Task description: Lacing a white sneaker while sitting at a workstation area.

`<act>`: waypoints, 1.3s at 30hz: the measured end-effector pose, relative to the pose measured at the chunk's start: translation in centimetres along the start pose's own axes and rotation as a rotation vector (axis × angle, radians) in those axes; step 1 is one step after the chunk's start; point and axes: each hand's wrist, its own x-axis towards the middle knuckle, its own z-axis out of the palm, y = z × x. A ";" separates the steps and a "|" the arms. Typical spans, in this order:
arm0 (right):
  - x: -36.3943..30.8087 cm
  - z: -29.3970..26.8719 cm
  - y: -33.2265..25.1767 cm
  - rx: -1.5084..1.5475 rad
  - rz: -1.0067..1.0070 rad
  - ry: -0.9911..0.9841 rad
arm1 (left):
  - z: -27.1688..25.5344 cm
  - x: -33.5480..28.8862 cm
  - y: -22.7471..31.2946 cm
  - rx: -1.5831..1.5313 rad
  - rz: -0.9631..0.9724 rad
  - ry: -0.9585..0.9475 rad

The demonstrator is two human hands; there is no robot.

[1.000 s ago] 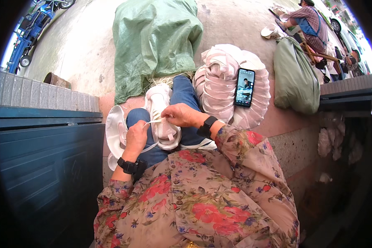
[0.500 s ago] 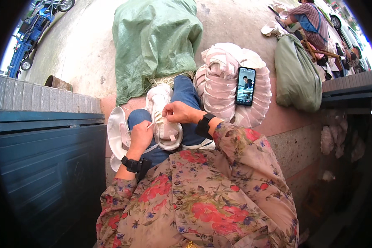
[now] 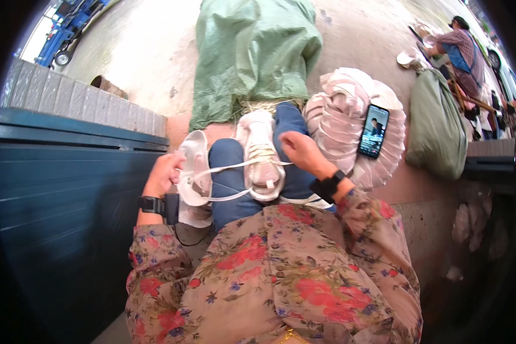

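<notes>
A pale pink and white sneaker (image 3: pixel 257 124) lies between my knees, its toe away from me and the opening toward me. White shoelace (image 3: pixel 226 168) runs out of its eyelets to both sides. My left hand (image 3: pixel 165 173) is closed on the lace at the far left, and part of the strand loops back to the shoe. My right hand (image 3: pixel 305 152) is curled shut at the shoe's right, where the other lace end meets it; the fingertips are partly hidden. Beside my left knee rests another white shoe (image 3: pixel 195 150), partly covered by the lace.
A bundle of nested pale shoe pieces (image 3: pixel 333 123) stands right of my legs, with a lit phone (image 3: pixel 374 131) on it. Ahead lies a green woven sack (image 3: pixel 252 57); a fuller sack (image 3: pixel 436 126) is farther right, near a seated person (image 3: pixel 467 57). A blue panel (image 3: pixel 69 212) borders my left.
My hands have parted from over the sneaker, the left going left and the right going right, drawing the lace out. The whole view has shifted, so the scene sits farther right.
</notes>
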 end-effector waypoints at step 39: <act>-2.8 1.6 -3.7 -0.414 -0.260 -0.124 | 11.4 4.1 -0.7 0.817 0.928 -0.007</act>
